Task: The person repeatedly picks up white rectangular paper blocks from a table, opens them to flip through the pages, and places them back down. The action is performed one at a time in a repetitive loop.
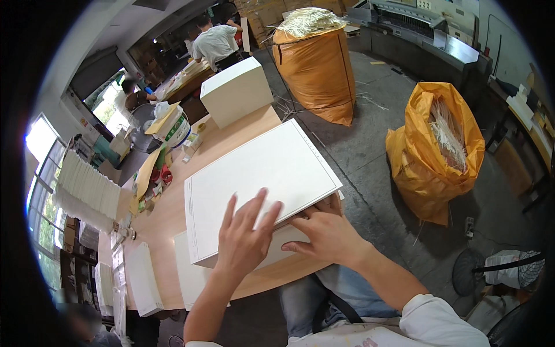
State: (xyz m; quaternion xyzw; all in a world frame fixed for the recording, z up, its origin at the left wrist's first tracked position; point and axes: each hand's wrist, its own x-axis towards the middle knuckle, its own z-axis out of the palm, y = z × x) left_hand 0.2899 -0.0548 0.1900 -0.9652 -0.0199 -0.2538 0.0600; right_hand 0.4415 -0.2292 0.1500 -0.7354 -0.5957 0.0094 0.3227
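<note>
A tall stack of white paper sheets (260, 168), the top one printed with a thin border line, stands on the table in front of me. Above its near edge hovers my left hand (245, 237), fingers spread and slightly blurred; whether they touch the paper I cannot tell. My right hand (332, 231) is at the near right corner, its thumb and fingers apart. Its fingertips reach in at the edge of the upper sheets, partly hidden there, and its thumb lies against the stack's near side.
The wooden table (159, 214) bears another white stack (240, 92), a white bucket (173, 127) and lower paper piles (141, 277). Orange sacks of paper strips (315, 75) stand on the floor to the right, beyond a black fan (468, 272). Two people work farther back.
</note>
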